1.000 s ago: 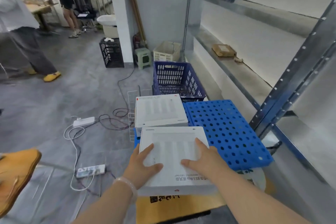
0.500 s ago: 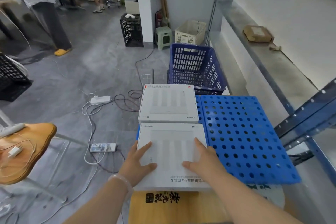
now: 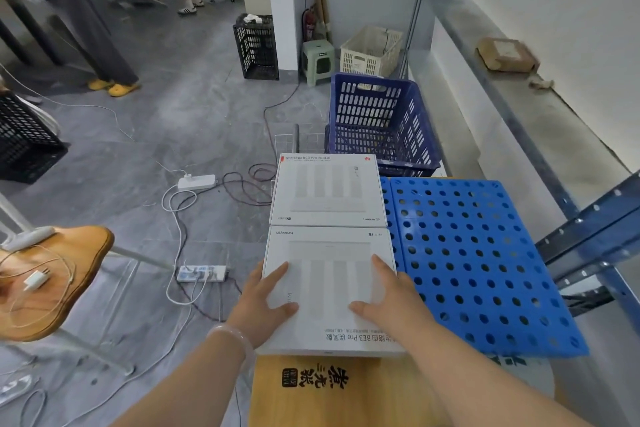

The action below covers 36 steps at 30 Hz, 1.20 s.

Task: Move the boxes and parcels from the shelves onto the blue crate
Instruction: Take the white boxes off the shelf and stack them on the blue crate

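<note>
Head view: two white boxes lie end to end on the blue crate [image 3: 485, 263]. Left hand [image 3: 263, 305] and right hand [image 3: 388, 302], fingers spread flat, press the near white box [image 3: 329, 274]; the far white box [image 3: 327, 189] touches it. One brown parcel [image 3: 507, 54] remains on the shelf [image 3: 540, 121].

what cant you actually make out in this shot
- Head view: blue crate, left part hidden under the two white boxes.
- Brown parcel on the shelf: label too small to read.
- Left hand and right hand: palms hidden, so grip unclear.
</note>
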Motion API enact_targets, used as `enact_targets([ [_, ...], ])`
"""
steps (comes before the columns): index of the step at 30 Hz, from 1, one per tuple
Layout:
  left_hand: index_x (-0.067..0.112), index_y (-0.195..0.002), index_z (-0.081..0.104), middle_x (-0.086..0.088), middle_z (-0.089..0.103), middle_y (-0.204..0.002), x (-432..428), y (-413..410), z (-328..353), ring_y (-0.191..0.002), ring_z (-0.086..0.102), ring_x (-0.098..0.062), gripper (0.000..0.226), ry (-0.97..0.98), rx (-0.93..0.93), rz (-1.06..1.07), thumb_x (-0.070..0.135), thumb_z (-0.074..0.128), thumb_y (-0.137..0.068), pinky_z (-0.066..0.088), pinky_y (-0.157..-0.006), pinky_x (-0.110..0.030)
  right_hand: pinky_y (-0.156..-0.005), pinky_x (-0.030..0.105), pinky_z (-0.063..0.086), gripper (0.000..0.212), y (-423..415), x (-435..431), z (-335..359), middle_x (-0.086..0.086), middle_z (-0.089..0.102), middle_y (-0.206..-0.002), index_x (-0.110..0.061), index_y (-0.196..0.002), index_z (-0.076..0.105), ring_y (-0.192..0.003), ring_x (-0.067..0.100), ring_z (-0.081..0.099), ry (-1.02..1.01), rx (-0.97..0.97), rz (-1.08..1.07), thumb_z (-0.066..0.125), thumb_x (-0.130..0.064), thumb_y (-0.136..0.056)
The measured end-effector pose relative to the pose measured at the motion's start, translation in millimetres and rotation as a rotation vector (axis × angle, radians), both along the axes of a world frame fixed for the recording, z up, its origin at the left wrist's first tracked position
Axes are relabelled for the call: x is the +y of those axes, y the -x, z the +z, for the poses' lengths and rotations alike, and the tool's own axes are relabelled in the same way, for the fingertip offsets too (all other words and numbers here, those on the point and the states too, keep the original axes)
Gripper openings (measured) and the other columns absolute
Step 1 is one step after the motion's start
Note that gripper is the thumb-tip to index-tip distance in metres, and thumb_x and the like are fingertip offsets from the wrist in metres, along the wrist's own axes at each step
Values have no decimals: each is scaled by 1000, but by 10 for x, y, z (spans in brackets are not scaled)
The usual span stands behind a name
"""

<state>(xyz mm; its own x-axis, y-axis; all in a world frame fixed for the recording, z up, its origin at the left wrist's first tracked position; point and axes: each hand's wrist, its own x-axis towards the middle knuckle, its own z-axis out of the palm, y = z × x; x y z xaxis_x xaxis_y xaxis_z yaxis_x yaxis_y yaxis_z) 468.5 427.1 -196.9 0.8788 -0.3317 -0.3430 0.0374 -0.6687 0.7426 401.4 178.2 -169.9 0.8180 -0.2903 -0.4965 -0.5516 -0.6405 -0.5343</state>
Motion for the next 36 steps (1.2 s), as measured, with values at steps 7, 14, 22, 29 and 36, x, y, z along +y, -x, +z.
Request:
enact_targets([
  [7,43,-148,28,11,10,-159,-13,-38,-32,-145,17,-14,73,-7,-2,-13,36,70,-88,23,-116,-32,-106,37,39,103,-13,-10,-6,1,13,-158,-48,-152,5,-139,20,33,-5,4,-13,74,-56,-77],
  [14,51,-144,28,16,10,-157,17,-57,-64,-140,25,-15,73,9,4,-14,36,71,-87,46,-104,-46,-104,34,39,103,-20,12,-19,1,11,-159,-47,-152,2,-138,20,35,-7,14,-29,73,-54,-78],
  [22,45,-147,28,12,9,-158,1,-56,-16,-143,22,-17,72,5,13,-8,32,69,-89,40,-109,-43,-104,33,38,103,-27,49,4,3,10,-159,-46,-153,0,-137,21,35,-8,20,-23,73,-53,-80],
  [29,43,-147,28,9,8,-160,3,-40,-13,-145,20,-17,71,3,16,-14,31,68,-90,32,-115,-38,-101,30,38,102,-30,52,24,3,5,-161,-46,-153,-1,-139,21,34,-18,22,-11,72,-52,-82],
  [36,49,-144,26,11,8,-159,25,-51,-41,-142,23,-18,71,6,29,-5,30,69,-89,38,-112,-44,-104,31,37,102,-32,49,20,2,2,-162,-46,-153,0,-142,22,30,-40,16,-8,72,-51,-82],
])
